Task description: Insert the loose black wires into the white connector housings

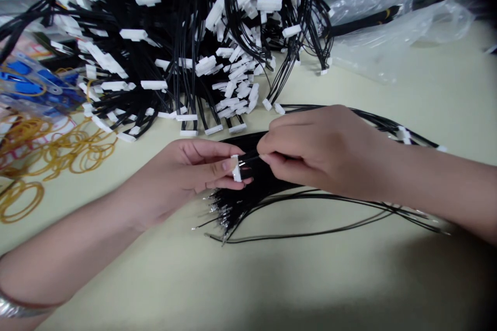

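Between the thumb and fingers of my left hand [202, 168] is a small white connector housing [236, 168], held upright. My right hand [314, 152] is closed in a pinch on a thin black wire [250, 159], whose metal tip points at the housing's right side. Whether the tip has entered the housing is too small to tell. Beneath both hands lies a bundle of black wires [264, 178], with bare metal terminals [222, 212] fanned out at its left end.
A large heap of black cables with white connectors [236, 77] fills the back. Yellow rubber bands [73, 150] and blue objects in clear plastic [23, 77] lie at left. A clear plastic bag [373, 51] is at the back right. Loose wires [303, 235] curve across the pale table [217, 289].
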`<state>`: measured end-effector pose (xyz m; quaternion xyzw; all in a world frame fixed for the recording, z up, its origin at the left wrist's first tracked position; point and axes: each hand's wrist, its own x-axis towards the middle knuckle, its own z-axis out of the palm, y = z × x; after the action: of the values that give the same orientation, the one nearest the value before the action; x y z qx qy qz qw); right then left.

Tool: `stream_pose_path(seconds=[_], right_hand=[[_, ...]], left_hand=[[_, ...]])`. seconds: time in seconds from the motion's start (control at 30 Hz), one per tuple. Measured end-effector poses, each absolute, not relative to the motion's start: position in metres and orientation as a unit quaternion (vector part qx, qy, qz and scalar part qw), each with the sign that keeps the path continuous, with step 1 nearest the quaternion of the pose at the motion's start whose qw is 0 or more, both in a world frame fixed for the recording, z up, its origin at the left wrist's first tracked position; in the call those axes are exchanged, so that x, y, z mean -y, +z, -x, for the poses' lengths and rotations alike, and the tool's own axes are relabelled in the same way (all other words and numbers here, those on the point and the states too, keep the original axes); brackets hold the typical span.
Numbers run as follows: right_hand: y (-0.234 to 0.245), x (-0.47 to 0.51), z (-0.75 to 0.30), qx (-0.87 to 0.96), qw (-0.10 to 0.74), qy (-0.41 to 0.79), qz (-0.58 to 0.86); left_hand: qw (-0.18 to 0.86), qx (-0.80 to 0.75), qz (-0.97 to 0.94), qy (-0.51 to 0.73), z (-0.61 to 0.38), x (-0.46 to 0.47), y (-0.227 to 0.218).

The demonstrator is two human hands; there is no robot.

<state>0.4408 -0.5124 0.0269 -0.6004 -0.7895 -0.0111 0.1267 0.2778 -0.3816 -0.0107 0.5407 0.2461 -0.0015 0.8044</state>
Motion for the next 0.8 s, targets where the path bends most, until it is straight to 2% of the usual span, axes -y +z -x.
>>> stream_pose_path(seconds=[0.17,0.43,0.53,0.8], right_hand=[[0.030,0.508,-0.446,0.806,0.134,0.045,0.574],[0.029,0.512,-0.441,0.843,0.017,-0.113,0.526],[0.029,0.514,-0.438,0.836,0.033,-0.154,0.525],[0.026,0.515,-0.437,0.829,0.047,-0.176,0.528]], left_hand=[[0.804,-0.253,-0.538,-0.003,-0.279,0.381,-0.011],[0.801,-0.262,-0.538,-0.003,-0.278,0.381,-0.011],[0.799,-0.267,-0.539,-0.003,-0.277,0.381,-0.010],[0.801,-0.262,-0.538,0.003,-0.280,0.382,-0.011]])
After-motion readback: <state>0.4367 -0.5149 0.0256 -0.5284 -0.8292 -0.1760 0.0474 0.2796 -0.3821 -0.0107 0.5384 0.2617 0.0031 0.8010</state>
